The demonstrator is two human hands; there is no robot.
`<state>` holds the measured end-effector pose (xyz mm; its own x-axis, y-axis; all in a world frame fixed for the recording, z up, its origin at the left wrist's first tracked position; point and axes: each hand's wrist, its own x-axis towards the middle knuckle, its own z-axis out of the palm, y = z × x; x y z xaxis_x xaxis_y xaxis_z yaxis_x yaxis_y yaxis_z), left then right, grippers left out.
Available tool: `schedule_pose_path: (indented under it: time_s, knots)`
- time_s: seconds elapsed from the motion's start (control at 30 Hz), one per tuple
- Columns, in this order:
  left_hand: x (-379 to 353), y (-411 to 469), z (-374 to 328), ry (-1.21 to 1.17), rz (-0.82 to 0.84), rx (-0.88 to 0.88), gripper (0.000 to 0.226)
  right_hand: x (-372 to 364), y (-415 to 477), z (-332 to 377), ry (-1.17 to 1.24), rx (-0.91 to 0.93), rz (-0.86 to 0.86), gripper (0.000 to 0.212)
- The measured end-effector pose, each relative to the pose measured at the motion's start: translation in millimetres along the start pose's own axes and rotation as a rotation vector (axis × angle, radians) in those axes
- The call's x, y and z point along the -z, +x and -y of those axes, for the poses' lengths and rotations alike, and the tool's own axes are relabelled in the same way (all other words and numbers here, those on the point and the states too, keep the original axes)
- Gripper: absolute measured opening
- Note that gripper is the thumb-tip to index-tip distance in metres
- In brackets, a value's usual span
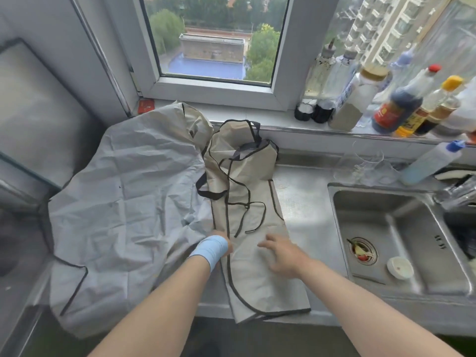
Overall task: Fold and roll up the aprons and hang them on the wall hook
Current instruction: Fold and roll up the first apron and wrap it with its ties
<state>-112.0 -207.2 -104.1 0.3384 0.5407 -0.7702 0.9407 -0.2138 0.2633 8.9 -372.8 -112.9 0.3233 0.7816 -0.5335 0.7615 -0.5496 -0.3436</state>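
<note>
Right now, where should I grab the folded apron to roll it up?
Probably its near hem, one hand at each corner, coming from the front of the counter. The folded apron lies long and narrow, pointing away from you, and its straps lie loose on the far half, so the near end is flat and free to roll.

Item one: a pale beige fabric apron with dark brown trim [253, 217], folded lengthwise into a narrow strip, lies flat on the steel counter [304, 202]. The bib end points away and the hem reaches over the near edge. Its thin dark ties [243, 202] lie in loose loops across its upper face. Item two: a pale grey, heavily creased fabric apron with dark trim [128, 202] is unfolded and spread wide just to the left, its right edge touching the first.
</note>
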Motion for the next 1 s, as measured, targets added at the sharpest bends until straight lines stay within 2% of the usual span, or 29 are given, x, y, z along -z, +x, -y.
schedule_pose_path:
  time_s: [0.03, 0.1, 0.17, 0.2, 0.27, 0.3, 0.4, 0.43, 0.47, 0.53, 0.6, 0.67, 0.7, 0.73, 0.77, 0.8, 0.87, 0.93, 1.0]
  knots:
    - [-13, -4, 2, -0.057, -0.056, 0.037, 0.055, -10, -7, -4, -0.050, 0.068, 0.004, 0.065]
    - [-26, -11, 8, -0.137, -0.060, 0.111, 0.083, -25, -16, -10, -0.157, 0.131, -0.015, 0.069]
    - [-52, -20, 17, -0.219, -0.058, 0.169, 0.091, -39, -28, -14, -0.213, 0.152, 0.002, 0.072]
    - [-58, -26, 21, -0.295, -0.007, 0.204, 0.083, -43, -32, -15, -0.220, 0.162, 0.008, 0.073]
    - [-68, -39, 28, -0.381, 0.066, 0.222, 0.047, -52, -41, -15, -0.207, 0.206, 0.000, 0.079]
    - [-74, -46, 31, -0.399, 0.090, 0.219, 0.036, -55, -47, -14, -0.207, 0.241, -0.003, 0.086]
    - [-84, -61, 36, -0.673, 0.149, 0.168, 0.021, -65, -66, -9, -0.295, 0.326, 0.018, 0.119]
    - [-84, -64, 36, -0.782, 0.165, 0.146, 0.019, -69, -70, -6, -0.332, 0.325, 0.010, 0.121]
    - [-82, -70, 34, -0.880, 0.185, 0.126, 0.015, -71, -73, -3, -0.352, 0.306, -0.021, 0.116]
    - [-76, -84, 28, -0.964, 0.199, 0.110, 0.010, -65, -76, 0, -0.343, 0.234, -0.140, 0.083]
    - [-66, -97, 21, -0.848, 0.126, 0.125, 0.026, -48, -79, 3, -0.345, 0.196, -0.244, 0.045]
    - [-56, -110, 15, -0.393, -0.072, 0.105, 0.059, -27, -86, 7, -0.368, 0.194, -0.208, 0.029]
    - [-51, -118, 11, -0.160, -0.192, 0.019, 0.067, -16, -90, 11, -0.391, 0.195, -0.156, 0.026]
    - [-47, -128, 4, -0.039, -0.255, -0.134, 0.065, -4, -95, 15, -0.418, 0.191, -0.099, 0.025]
    - [-44, -135, -1, -0.009, -0.205, -0.274, 0.060, 7, -97, 19, -0.423, 0.176, -0.030, 0.024]
    - [-43, -144, -6, -0.031, -0.076, -0.351, 0.058, 16, -101, 23, -0.406, 0.166, 0.029, 0.023]
    - [-46, -167, -15, 0.075, 0.111, -0.362, 0.059, 33, -109, 28, -0.327, 0.141, 0.112, 0.020]
    - [-51, -173, -16, 0.267, 0.036, -0.408, 0.042, 49, -121, 32, -0.252, 0.112, 0.199, 0.020]
    - [-51, -176, -14, 0.275, -0.058, -0.417, 0.019, 64, -134, 33, -0.279, 0.072, 0.279, 0.028]
